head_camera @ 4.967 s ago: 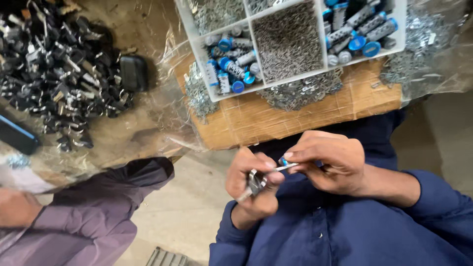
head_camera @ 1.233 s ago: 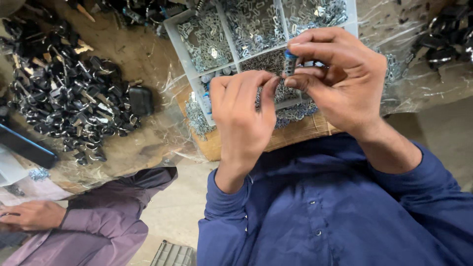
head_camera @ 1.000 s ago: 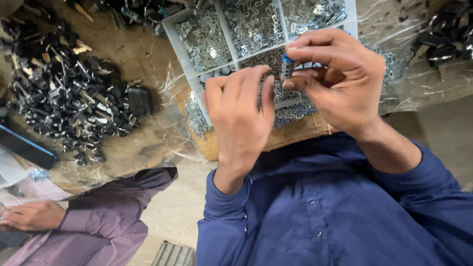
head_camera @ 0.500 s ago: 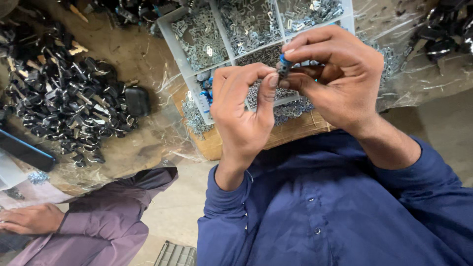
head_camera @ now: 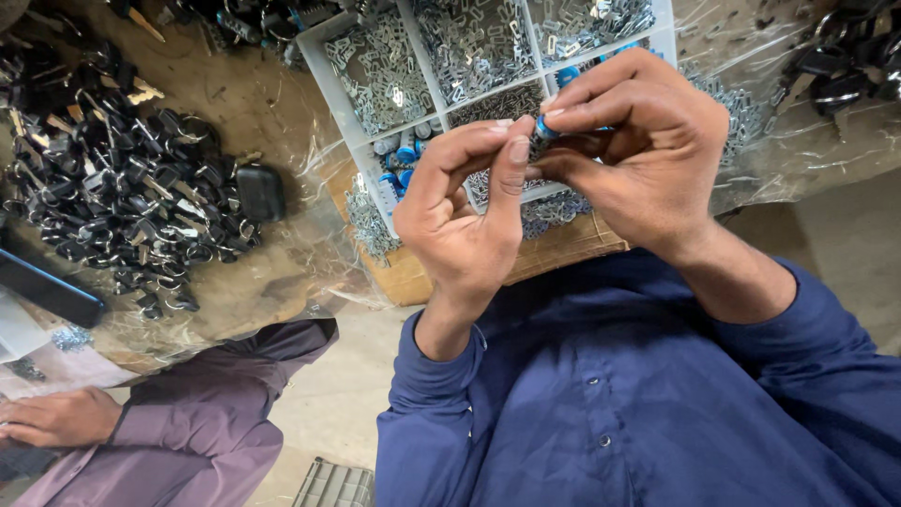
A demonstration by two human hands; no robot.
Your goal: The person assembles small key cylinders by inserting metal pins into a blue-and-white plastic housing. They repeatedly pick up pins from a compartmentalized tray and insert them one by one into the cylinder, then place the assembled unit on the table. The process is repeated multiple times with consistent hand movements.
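My right hand (head_camera: 638, 141) pinched a small blue cap (head_camera: 544, 127) between thumb and forefinger, fingers (head_camera: 601, 89) narrow around it. My left hand (head_camera: 460, 211) met it, thumb tip pressed against the cap, fingers curled close; what else it held, I couldn't tell. Just beyond my fingers sat the white compartment tray (head_camera: 352, 113), silver metal clips (head_camera: 469, 42) in its bins, blue-and-silver cylinders (head_camera: 399, 155) in one. Clear plastic sheet (head_camera: 310, 244) covered the bench. Far off my left hand lay a black parts heap (head_camera: 113, 188). Another person's hand (head_camera: 56, 418), purple sleeve, rested below it.
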